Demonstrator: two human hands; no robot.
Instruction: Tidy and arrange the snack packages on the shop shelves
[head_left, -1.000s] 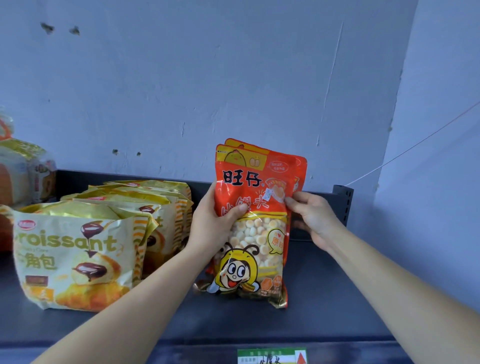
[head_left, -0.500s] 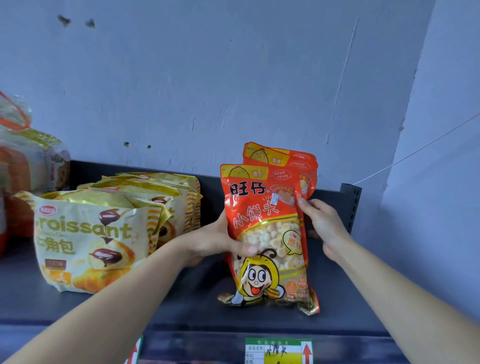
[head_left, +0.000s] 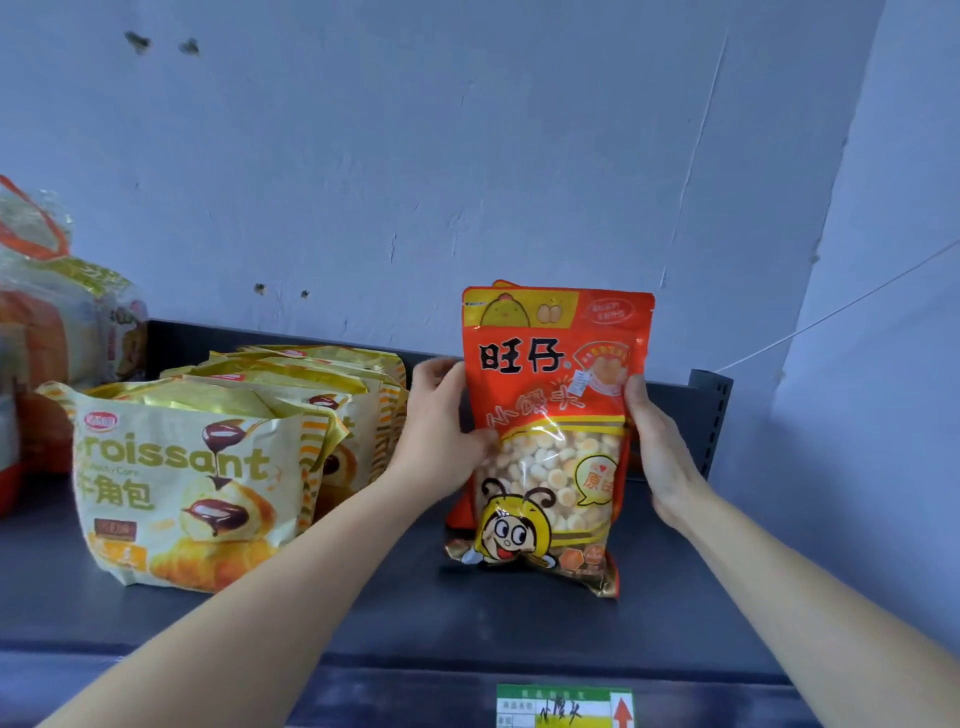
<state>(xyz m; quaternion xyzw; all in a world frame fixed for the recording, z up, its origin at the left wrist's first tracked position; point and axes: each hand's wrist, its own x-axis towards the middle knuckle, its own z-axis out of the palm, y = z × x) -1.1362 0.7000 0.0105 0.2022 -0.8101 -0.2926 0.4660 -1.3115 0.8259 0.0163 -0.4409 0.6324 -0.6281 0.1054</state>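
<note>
Bag (head_left: 556, 415) upright at right end of shelf (head_left: 363, 597).
Long axis vertical, seal up, print forward; left hand (head_left: 441, 421) and right hand (head_left: 657, 447) grip its sides.

Pale blue painted plaster wall (head_left: 467, 156) across the upper frame, pocked with dark chipped spots (head_left: 137, 41) at upper left. Thin taut wire (head_left: 831, 317) slanting along the right. Green-and-white paper price label (head_left: 563, 706) at bottom centre.
</note>
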